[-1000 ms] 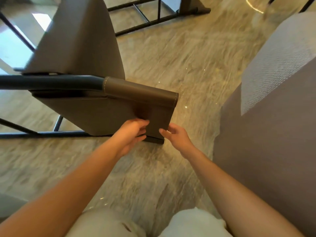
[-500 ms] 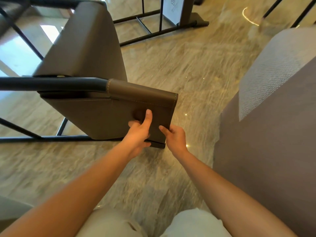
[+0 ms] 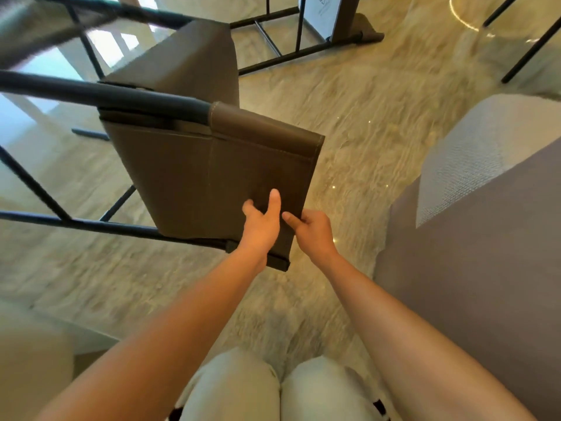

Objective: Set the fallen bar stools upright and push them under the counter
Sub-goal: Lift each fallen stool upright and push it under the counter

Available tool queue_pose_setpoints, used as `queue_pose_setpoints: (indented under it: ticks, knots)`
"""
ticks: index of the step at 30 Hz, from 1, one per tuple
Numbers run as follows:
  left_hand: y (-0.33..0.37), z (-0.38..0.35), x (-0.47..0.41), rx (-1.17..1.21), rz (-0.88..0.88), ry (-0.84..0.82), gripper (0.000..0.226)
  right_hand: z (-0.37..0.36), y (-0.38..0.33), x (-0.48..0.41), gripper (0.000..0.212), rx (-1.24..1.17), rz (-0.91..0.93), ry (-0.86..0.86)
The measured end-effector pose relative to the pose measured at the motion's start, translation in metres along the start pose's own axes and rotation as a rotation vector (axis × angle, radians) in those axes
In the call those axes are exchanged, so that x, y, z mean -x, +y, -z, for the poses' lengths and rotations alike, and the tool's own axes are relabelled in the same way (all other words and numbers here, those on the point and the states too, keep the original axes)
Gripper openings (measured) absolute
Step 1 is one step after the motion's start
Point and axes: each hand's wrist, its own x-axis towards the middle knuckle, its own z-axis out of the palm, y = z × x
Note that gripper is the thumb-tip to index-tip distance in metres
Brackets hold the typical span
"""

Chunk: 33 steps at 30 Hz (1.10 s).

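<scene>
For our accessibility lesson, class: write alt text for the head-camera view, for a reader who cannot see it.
A person's left hand and right hand grip the near edge of a tipped brown bar stool with a black metal frame, seen from above over a glossy marble floor. A grey upholstered seat stands at the right.

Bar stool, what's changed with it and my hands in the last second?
The left hand went from reaching for the backrest of the bar stool to gripping its lower edge, thumb laid up the face. The right hand closed in and now pinches the same edge. The stool looks slightly more tilted, though the camera moved too. It is still not upright, beside the grey seat.
</scene>
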Motion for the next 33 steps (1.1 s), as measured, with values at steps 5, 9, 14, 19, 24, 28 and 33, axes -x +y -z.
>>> queue_pose_setpoints:
  ticks: [5,9,14,19,24,28,33]
  knots:
    - [0.000,0.018,0.014,-0.507,0.131,-0.066,0.097,0.010,-0.058,-0.012,0.026,0.074,0.048,-0.053]
    - [0.005,-0.001,0.016,-0.523,0.178,0.093,0.107,0.012,-0.094,-0.022,0.012,-0.113,-0.042,-0.175]
    - [0.022,0.007,0.011,-0.596,0.067,0.262,0.078,0.022,-0.140,-0.042,0.022,-0.333,-0.103,-0.265]
    - [0.039,0.019,0.014,-0.583,0.134,0.185,0.079,0.023,-0.155,-0.044,0.017,-0.301,-0.144,-0.294]
    - [0.048,0.035,0.022,-0.551,0.166,0.156,0.080,0.018,-0.167,-0.037,0.026,-0.254,-0.200,-0.315]
    - [0.070,0.052,0.031,-0.563,0.170,0.145,0.079,0.018,-0.197,-0.036,0.025,-0.244,-0.204,-0.302]
    - [0.105,0.076,0.050,-0.542,0.182,0.128,0.077,0.018,-0.247,-0.031,0.017,-0.202,-0.206,-0.314]
